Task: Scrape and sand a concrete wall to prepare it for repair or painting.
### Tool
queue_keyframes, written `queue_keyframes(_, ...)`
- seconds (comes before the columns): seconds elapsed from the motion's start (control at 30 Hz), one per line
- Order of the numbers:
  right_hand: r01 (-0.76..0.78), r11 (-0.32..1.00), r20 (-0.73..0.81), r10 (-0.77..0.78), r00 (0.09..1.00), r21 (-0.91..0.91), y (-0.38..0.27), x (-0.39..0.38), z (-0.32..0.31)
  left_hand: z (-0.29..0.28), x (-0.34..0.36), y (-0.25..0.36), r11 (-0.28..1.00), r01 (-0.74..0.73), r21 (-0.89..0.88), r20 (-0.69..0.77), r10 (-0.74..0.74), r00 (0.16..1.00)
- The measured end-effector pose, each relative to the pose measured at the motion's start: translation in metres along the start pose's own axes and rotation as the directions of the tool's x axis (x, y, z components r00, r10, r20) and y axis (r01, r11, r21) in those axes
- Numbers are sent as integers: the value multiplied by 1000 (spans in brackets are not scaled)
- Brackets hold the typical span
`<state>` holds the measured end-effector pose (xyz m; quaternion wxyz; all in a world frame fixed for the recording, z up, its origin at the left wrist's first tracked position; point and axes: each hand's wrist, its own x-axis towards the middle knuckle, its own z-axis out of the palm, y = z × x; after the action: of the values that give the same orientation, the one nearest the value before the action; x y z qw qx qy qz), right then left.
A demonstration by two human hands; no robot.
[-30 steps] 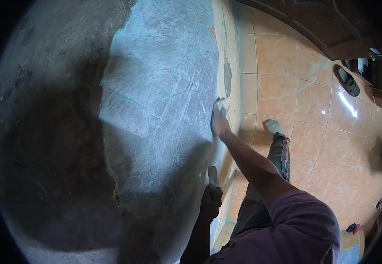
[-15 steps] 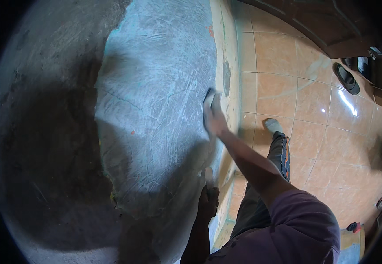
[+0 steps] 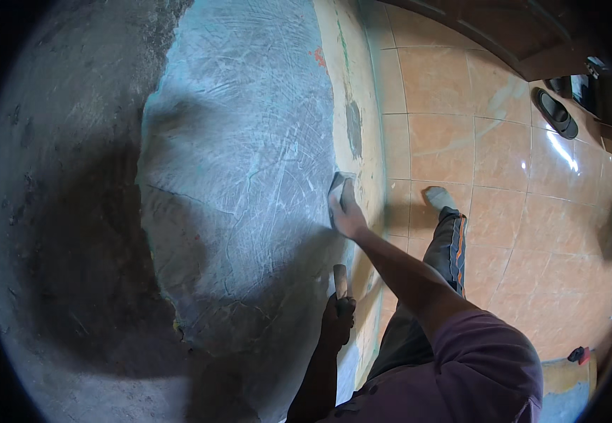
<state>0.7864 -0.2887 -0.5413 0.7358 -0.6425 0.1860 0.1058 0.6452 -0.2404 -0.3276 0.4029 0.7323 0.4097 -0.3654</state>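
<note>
My right hand (image 3: 349, 217) is closed on a grey flat pad (image 3: 337, 189), whose exact kind I cannot make out. It presses the pad to the right edge of a scratched grey-blue patch (image 3: 263, 141) on the wall, beside a cream strip (image 3: 328, 92). Lower down, my left hand (image 3: 337, 315) is wrapped round a pale, narrow, flat-ended tool (image 3: 340, 279). That tool points away from me, close to the wall; its lower part is hidden in my fingers.
Darker grey wall (image 3: 73, 233) lies left of the patch, partly under my shadow. On the right is an orange tiled floor (image 3: 503, 162), where my socked foot (image 3: 438, 197) stands. A dark slipper (image 3: 556, 114) lies farther off, near a brown door (image 3: 489, 21).
My right hand has slid the pad a little toward me along the patch's right edge. My left hand keeps its grip on the pale tool. The view has shifted slightly.
</note>
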Motion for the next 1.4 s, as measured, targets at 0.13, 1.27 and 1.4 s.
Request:
queue_keyframes(0.13, -419, 885, 55, 417, 907, 201, -22, 31, -6, 0, -3, 11, 998, 17, 64, -39, -14, 999)
queue_keyframes(1.27, 358, 908, -334, -276, 901, 216, 47, -18, 41, 58, 104, -124, 969, 126, -214, 89, -109, 990)
queue_keyframes(1.4, 243, 969, -276, -248, 929, -54, 94, 23, 33, 61, 112, -130, 965, 89, -245, 123, -60, 991)
